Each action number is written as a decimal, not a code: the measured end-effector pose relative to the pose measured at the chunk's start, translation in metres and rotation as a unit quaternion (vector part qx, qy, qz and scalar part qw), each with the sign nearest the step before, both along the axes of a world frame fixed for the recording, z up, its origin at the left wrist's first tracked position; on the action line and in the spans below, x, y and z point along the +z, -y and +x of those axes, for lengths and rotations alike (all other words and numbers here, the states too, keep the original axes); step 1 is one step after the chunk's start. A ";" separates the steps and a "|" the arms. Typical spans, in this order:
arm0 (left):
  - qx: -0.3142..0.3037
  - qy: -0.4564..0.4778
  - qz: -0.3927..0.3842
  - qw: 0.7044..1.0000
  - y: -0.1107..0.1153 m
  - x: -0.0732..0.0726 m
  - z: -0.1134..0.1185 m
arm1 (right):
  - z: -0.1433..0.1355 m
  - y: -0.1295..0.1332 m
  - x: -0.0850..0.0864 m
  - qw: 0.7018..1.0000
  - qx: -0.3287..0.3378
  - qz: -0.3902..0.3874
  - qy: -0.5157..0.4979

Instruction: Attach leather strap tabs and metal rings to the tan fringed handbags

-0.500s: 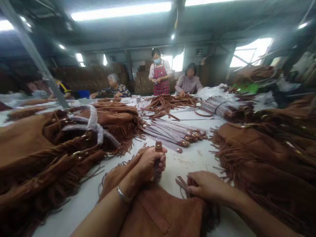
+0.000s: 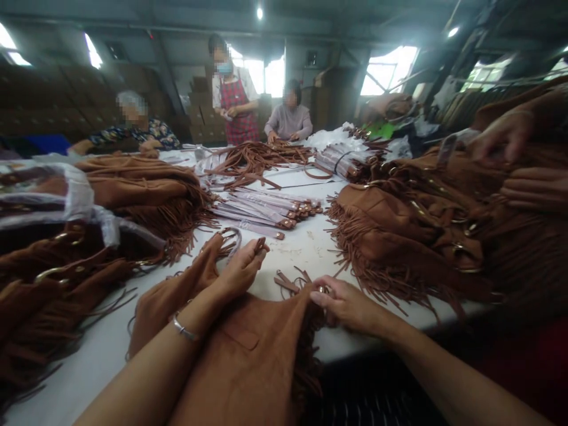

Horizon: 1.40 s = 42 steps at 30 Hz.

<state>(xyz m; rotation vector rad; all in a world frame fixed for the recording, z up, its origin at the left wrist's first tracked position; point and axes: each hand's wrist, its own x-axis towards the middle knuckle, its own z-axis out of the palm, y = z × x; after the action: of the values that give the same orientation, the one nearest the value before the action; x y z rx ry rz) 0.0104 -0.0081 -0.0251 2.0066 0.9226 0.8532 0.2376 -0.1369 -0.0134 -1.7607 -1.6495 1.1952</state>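
Observation:
A brown suede bag (image 2: 252, 349) with fringes lies in front of me on the white table. My left hand (image 2: 243, 266), with a silver bracelet on its wrist, is closed around a brown strap end (image 2: 260, 243) above the bag's upper edge. The wrapped part of a strap curves behind that hand. At the bag's right upper corner, my right hand (image 2: 339, 302) pinches the suede edge beside a small metal ring (image 2: 325, 289). Thin brown strips (image 2: 286, 281) lie between the two hands, beyond the bag's edge.
Wrapped straps (image 2: 261, 207) lie beyond my hands on the white table (image 2: 293, 251). Fringed bags are piled at left (image 2: 146, 192) and right (image 2: 377, 219). Another person's hands (image 2: 510, 142) touch the right pile. Three people (image 2: 239, 100) are across the table.
The view has turned right. My right hand has taken hold of the bag's corner, which is now raised. The strap end in my left hand is lower and tilted. Another person's hands have appeared at right.

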 end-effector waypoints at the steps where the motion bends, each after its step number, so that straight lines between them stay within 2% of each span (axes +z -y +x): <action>1: 0.001 -0.020 0.014 1.000 0.002 -0.001 0.002 | -0.007 0.003 -0.003 0.998 -0.028 -0.033 -0.038; 3: -0.012 -0.054 0.026 0.998 0.006 -0.002 0.005 | -0.016 0.003 -0.007 0.991 -0.081 -0.075 -0.082; 5: -0.037 -0.077 0.025 0.996 0.012 -0.002 0.010 | -0.019 -0.004 -0.006 0.990 -0.109 -0.049 -0.080; 7: -0.060 -0.080 0.021 0.995 0.016 0.005 0.015 | -0.018 -0.015 0.004 0.991 -0.114 0.031 -0.061; 9: -0.088 -0.050 -0.004 0.995 0.019 0.018 0.019 | -0.018 -0.026 0.021 0.983 -0.110 0.137 -0.056; 12: -0.120 0.051 -0.104 0.986 0.021 0.044 0.024 | -0.027 -0.035 0.046 0.959 -0.085 0.261 -0.073; 14: -0.112 0.121 -0.179 0.970 0.024 0.054 0.027 | -0.037 -0.037 0.052 0.942 -0.080 0.291 -0.144; 16: -0.065 0.189 -0.209 0.957 0.029 0.051 0.033 | -0.049 -0.037 0.045 0.924 -0.109 0.256 -0.263; 19: 0.069 0.270 -0.139 0.950 0.037 0.030 0.041 | -0.066 -0.035 0.027 0.882 -0.168 0.151 -0.414; 21: 0.131 0.295 -0.096 0.941 0.041 0.017 0.043 | -0.075 -0.030 0.021 0.850 -0.172 0.103 -0.488; 23: 0.132 0.316 -0.099 0.934 0.044 0.011 0.040 | -0.083 -0.025 0.025 0.817 -0.159 0.075 -0.549; 26: 0.105 0.346 -0.139 0.922 0.045 0.016 0.028 | -0.091 -0.020 0.040 0.792 -0.133 0.051 -0.594; 30: 0.109 0.368 -0.167 0.908 0.045 0.025 0.011 | -0.099 -0.022 0.053 0.799 -0.105 0.022 -0.592; 33: 0.104 0.381 -0.193 0.898 0.045 0.033 0.001 | -0.100 -0.030 0.055 0.815 -0.046 0.018 -0.577; 35: 0.082 0.388 -0.228 0.889 0.043 0.038 -0.006 | -0.098 -0.039 0.056 0.834 0.013 0.026 -0.551; 39: 0.020 0.379 -0.291 0.878 0.035 0.046 -0.017 | -0.090 -0.056 0.063 0.891 0.124 0.029 -0.437; 42: -0.036 0.362 -0.322 0.874 0.029 0.047 -0.025 | -0.086 -0.066 0.067 0.901 0.174 0.000 -0.397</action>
<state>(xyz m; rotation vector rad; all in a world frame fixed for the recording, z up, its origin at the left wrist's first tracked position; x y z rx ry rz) -0.0146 -0.0366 0.0222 1.0071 0.5698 0.9840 0.1521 -0.0705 0.0539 -0.7701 -1.4429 1.7556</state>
